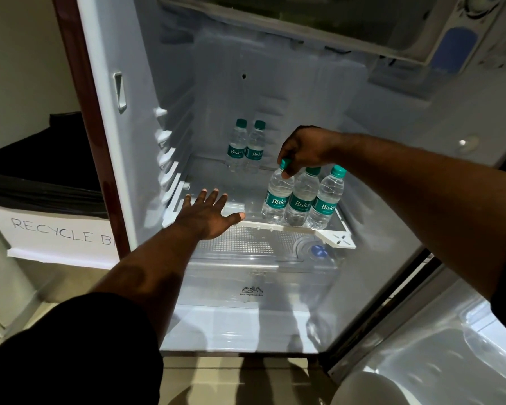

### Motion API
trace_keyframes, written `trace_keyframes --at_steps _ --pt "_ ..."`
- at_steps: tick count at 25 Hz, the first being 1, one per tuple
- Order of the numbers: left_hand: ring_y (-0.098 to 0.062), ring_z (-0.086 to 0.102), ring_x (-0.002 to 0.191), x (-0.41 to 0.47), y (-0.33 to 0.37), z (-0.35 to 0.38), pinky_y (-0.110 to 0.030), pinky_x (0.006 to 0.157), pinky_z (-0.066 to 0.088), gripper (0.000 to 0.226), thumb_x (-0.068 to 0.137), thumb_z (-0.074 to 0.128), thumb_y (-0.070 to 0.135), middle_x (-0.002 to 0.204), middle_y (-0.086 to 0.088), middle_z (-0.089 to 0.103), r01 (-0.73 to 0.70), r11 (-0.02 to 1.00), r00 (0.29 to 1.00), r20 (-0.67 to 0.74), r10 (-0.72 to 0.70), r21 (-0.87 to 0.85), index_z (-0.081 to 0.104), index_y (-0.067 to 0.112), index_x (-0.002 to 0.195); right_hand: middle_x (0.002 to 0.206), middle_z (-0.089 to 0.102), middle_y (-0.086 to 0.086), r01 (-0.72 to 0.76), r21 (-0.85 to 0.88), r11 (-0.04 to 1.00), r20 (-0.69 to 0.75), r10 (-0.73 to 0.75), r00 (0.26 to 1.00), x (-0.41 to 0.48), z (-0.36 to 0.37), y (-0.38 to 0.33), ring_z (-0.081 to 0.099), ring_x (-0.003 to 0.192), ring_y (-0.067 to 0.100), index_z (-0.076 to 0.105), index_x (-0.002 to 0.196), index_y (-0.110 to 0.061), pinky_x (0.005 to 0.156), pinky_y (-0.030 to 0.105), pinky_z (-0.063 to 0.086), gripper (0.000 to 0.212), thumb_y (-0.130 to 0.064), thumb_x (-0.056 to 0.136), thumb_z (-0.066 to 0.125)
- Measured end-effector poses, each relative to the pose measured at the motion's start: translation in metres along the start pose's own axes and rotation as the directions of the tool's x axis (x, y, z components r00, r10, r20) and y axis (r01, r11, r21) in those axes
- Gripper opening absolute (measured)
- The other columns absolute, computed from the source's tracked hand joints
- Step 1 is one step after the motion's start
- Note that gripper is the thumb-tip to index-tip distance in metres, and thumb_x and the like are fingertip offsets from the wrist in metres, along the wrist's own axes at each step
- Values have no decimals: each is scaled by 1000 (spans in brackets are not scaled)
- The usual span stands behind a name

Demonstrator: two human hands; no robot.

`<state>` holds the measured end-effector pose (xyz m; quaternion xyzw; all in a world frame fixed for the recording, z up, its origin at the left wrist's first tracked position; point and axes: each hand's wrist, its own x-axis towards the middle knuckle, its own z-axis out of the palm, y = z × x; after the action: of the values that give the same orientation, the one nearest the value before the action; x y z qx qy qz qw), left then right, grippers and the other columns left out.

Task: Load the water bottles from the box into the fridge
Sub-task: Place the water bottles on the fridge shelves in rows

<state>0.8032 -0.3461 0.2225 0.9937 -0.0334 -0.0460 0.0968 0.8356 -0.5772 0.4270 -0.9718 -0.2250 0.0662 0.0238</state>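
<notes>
The fridge stands open in front of me, with a glass shelf (pixel 246 203) low inside. Three clear water bottles with green caps and labels stand in a row at the shelf's front right. My right hand (pixel 304 150) pinches the cap of the leftmost bottle (pixel 276 197) from above; that bottle is upright on the shelf, beside the middle bottle (pixel 301 200) and the right bottle (pixel 326 200). Two more bottles (pixel 246 147) stand side by side at the back of the shelf. My left hand (pixel 208 213) is spread flat over the shelf's front left edge, holding nothing. The box is out of view.
A clear vegetable drawer (pixel 254 276) sits under the shelf. The fridge door (pixel 438 340) hangs open at the lower right. Left of the fridge stands a bin (pixel 50 226) lined with a black bag and labelled "RECYCLE". The freezer compartment (pixel 304 21) juts out overhead.
</notes>
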Motion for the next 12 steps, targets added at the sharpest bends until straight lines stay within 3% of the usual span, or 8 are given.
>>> trace_keyframes --at_steps 6,12 --pt "-22 -13 155 -1 1 -2 -54 121 -10 101 78 6 92 169 4 -12 5 1000 1000 8 -5 -1 -2 35 161 127 65 -2 10 61 998 -64 -6 998 5 -7 4 57 110 15 67 129 -21 90 32 41 46 -48 91 69" --pt "-20 -14 155 0 -1 -1 -52 121 -11 103 77 6 95 168 6 -12 15 1000 1000 -6 -15 1 -3 36 161 137 61 -3 9 135 991 -98 4 995 42 -16 13 55 124 17 59 137 -25 112 36 38 52 -44 91 72"
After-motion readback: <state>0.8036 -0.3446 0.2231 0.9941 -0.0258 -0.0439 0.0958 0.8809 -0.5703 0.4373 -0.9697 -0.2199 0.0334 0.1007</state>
